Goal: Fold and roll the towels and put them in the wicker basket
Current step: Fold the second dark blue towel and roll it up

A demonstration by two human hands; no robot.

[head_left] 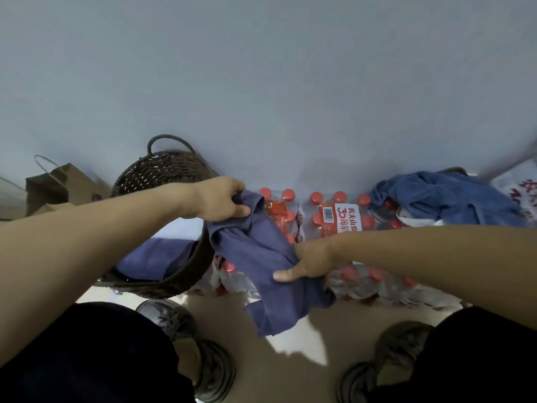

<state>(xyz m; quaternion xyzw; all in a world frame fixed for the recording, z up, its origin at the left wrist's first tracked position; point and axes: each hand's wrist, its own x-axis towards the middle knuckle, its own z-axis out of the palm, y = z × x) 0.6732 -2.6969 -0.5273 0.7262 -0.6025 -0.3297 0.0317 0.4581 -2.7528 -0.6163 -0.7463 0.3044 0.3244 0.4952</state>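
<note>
A purple-blue towel [258,257] hangs crumpled between my two hands, above packs of bottled water. My left hand [220,199] grips its upper end, right beside the rim of the dark wicker basket [162,170]. My right hand [308,261] holds the towel's middle, thumb laid across the cloth. The lower end droops toward the floor. Inside the basket lies another purple-blue towel [151,257], partly hidden by my left forearm. A heap of blue towels [444,199] rests on the bottle packs at the right.
Shrink-wrapped packs of red-capped water bottles [334,216] line the grey wall. A brown paper bag [58,184] stands left of the basket. My legs and shoes [203,359] are at the bottom, on a pale floor.
</note>
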